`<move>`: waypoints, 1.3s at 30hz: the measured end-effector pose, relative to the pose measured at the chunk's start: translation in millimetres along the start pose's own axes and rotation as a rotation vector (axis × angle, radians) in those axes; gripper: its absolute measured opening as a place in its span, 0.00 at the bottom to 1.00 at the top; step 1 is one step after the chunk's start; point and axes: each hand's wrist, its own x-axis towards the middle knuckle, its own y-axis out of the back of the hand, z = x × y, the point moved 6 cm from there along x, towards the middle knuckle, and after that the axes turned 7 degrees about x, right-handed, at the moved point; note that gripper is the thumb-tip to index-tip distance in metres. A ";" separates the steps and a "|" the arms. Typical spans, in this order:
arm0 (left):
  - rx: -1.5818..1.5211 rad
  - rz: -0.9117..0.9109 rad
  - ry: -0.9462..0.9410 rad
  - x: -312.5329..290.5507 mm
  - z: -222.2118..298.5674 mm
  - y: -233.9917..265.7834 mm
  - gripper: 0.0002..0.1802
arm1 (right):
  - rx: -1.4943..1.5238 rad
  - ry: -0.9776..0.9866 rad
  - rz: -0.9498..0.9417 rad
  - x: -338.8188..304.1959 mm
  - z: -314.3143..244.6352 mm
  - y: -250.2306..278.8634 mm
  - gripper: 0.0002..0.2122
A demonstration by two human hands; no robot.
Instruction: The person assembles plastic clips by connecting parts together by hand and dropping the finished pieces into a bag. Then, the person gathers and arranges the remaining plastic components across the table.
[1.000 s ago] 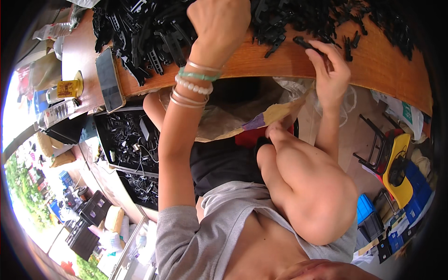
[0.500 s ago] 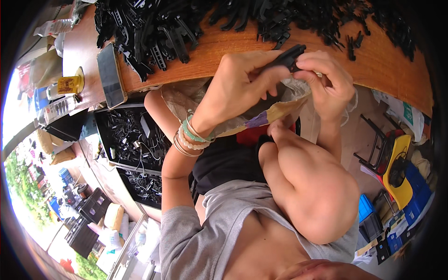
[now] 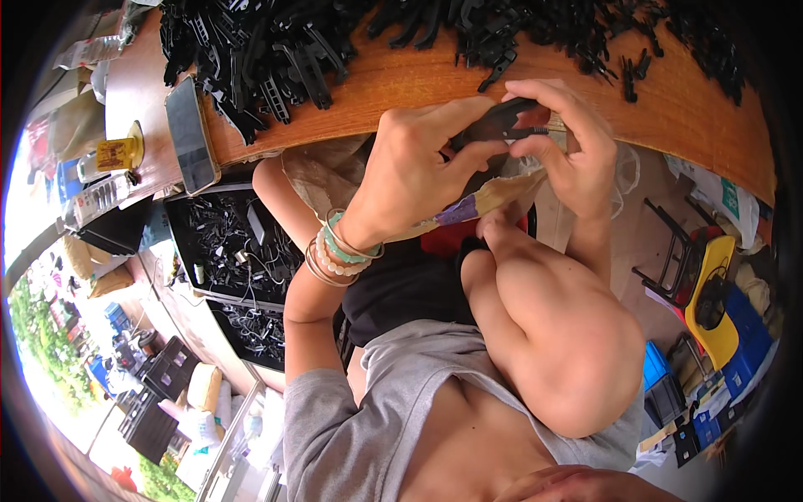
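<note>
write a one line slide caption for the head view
Both hands, left hand and right hand, hold a black plastic part at a wooden table.

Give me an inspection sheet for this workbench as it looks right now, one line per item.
Surface: wooden bench, bare strip at its near edge.
Job's things: black plastic part held in both hands; heap of black plastic parts behind.
Clutter: phone lying flat; yellow-labelled jar.
Hands: left hand and right hand pinch the part, over the bench edge.
Cables: thin wire in the black tray.
Surroundings: yellow chair; blue crates.
</note>
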 end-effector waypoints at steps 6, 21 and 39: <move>0.099 0.027 -0.127 1.1 8.1 0.9 0.15 | -0.151 0.063 0.038 -3.7 -5.8 -0.5 0.13; 0.192 -0.124 -0.124 7.8 -16.7 27.1 0.15 | -0.271 0.045 0.015 11.8 18.9 3.4 0.12; 0.069 0.478 0.047 34.2 -49.8 27.0 0.07 | -0.110 0.197 0.435 17.0 37.0 13.7 0.12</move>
